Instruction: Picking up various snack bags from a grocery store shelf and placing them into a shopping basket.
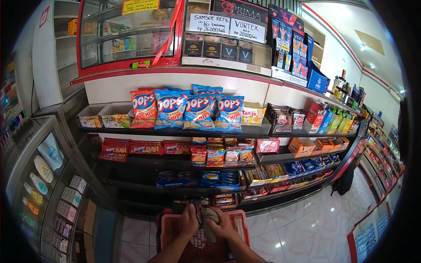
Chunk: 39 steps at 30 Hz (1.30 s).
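Both hands are close together over a pink-orange plastic basket [246, 227] at the bottom centre. My right hand [221, 223] is closed around a grey-green cloth [210, 216], whose end hangs down over the basket. My left hand [189, 219] grips a dark, shiny packet [199, 213] beside the cloth; its exact kind is not clear. Just beyond the hands lie the lowest shelf and its red snack packets [225, 200]. Higher up, blue packets of Oreo biscuits [176, 182] lie in the dark shelf.
Ahead stand shelves with Oops cassava chips [171, 108], Biskuat packets [146, 147] and Malkist packets [215, 157]. A glass display case [49, 197] with bottles flanks the left side. White floor tiles [286, 227] show at right, with a black bag [343, 182] by the shelf end.
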Each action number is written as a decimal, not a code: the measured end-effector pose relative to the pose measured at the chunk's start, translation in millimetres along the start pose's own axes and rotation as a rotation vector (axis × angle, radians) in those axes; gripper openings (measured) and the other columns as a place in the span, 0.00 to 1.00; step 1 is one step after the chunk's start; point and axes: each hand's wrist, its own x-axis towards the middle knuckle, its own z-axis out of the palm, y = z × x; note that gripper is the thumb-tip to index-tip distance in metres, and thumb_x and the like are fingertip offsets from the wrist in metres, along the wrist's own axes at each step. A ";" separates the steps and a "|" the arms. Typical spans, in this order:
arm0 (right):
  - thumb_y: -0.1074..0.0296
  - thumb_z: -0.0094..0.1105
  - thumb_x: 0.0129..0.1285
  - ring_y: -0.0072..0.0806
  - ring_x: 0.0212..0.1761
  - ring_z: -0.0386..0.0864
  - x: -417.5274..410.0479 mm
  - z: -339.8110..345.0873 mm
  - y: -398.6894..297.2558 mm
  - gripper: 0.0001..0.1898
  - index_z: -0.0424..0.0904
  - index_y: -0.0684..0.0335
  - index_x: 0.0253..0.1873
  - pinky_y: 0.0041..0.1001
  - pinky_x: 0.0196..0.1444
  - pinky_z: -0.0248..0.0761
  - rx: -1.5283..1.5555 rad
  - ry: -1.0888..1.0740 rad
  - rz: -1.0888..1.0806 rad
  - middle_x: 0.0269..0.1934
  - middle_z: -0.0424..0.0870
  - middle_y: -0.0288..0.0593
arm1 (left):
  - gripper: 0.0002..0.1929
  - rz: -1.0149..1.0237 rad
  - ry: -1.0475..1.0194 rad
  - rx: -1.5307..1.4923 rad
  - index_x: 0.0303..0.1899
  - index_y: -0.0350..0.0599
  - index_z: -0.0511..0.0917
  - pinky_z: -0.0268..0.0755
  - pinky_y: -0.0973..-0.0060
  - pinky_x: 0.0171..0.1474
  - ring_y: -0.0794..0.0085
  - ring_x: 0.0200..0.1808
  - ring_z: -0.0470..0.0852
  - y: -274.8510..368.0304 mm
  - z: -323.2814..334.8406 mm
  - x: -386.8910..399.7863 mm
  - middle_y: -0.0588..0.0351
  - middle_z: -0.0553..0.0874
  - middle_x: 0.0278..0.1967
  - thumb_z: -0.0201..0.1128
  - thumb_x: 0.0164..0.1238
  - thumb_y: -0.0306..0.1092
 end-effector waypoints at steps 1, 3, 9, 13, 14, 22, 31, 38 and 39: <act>0.69 0.63 0.63 0.33 0.47 0.83 -1.2 -3.5 3.1 0.20 0.74 0.70 0.58 0.30 0.50 0.75 0.046 0.001 0.029 0.45 0.84 0.50 | 0.21 -0.001 0.001 0.002 0.39 0.42 0.74 0.66 0.74 0.37 0.77 0.29 0.71 4.6 0.4 -0.1 0.61 0.73 0.26 0.39 0.84 0.48; 0.67 0.63 0.64 0.35 0.47 0.83 -2.2 -6.7 7.2 0.20 0.74 0.70 0.58 0.31 0.51 0.75 0.093 0.000 0.056 0.46 0.84 0.52 | 0.23 -0.092 -0.183 -0.028 0.33 0.46 0.71 0.64 0.76 0.36 0.77 0.30 0.71 12.9 0.7 -1.7 0.62 0.72 0.27 0.39 0.84 0.51; 0.70 0.61 0.65 0.30 0.47 0.81 -1.0 -5.6 6.6 0.20 0.74 0.71 0.60 0.29 0.50 0.75 0.204 0.280 0.116 0.47 0.83 0.47 | 0.23 -0.066 -0.337 0.047 0.31 0.47 0.70 0.64 0.75 0.35 0.78 0.28 0.71 8.7 6.2 -7.1 0.63 0.71 0.25 0.38 0.85 0.50; 0.68 0.62 0.66 0.29 0.47 0.81 -2.5 -1.3 9.3 0.21 0.73 0.70 0.60 0.29 0.51 0.75 0.221 0.160 0.119 0.46 0.83 0.46 | 0.21 -0.003 -0.263 -0.030 0.36 0.44 0.74 0.66 0.75 0.34 0.76 0.25 0.71 4.6 -2.4 -2.1 0.61 0.74 0.25 0.40 0.84 0.48; 0.69 0.62 0.65 0.28 0.49 0.80 -4.1 -0.4 11.1 0.21 0.73 0.70 0.61 0.28 0.53 0.74 0.197 0.051 0.155 0.48 0.83 0.46 | 0.21 -0.066 -0.162 0.000 0.38 0.44 0.74 0.66 0.76 0.35 0.76 0.26 0.72 4.7 -5.4 -1.5 0.61 0.74 0.25 0.40 0.84 0.48; 0.69 0.63 0.65 0.28 0.51 0.79 -0.7 -6.0 -1.5 0.21 0.75 0.69 0.60 0.27 0.55 0.72 0.241 -0.036 0.261 0.49 0.82 0.44 | 0.21 -0.065 -0.084 0.070 0.47 0.41 0.74 0.69 0.75 0.43 0.75 0.36 0.76 -2.6 -4.3 2.1 0.59 0.79 0.35 0.40 0.84 0.50; 0.67 0.62 0.66 0.29 0.48 0.81 -8.1 8.6 10.6 0.19 0.76 0.68 0.58 0.29 0.51 0.74 0.134 0.041 0.128 0.46 0.84 0.46 | 0.25 -0.183 -0.142 -0.193 0.56 0.37 0.74 0.69 0.69 0.56 0.67 0.50 0.78 -10.3 2.6 -5.4 0.52 0.81 0.46 0.43 0.83 0.53; 0.68 0.60 0.67 0.29 0.48 0.80 -4.7 7.0 20.1 0.17 0.75 0.68 0.58 0.29 0.53 0.73 0.180 0.319 0.111 0.46 0.83 0.46 | 0.23 -0.244 -0.440 -0.056 0.54 0.38 0.76 0.71 0.73 0.51 0.73 0.46 0.80 -11.2 1.8 -12.5 0.56 0.83 0.44 0.51 0.80 0.52; 0.68 0.60 0.67 0.29 0.48 0.80 -4.8 6.7 20.3 0.17 0.75 0.68 0.58 0.29 0.53 0.73 0.178 0.322 0.111 0.46 0.83 0.46 | 0.23 -0.204 -0.466 -0.017 0.54 0.38 0.76 0.71 0.74 0.50 0.74 0.45 0.79 -6.5 2.9 -13.3 0.57 0.83 0.43 0.51 0.80 0.52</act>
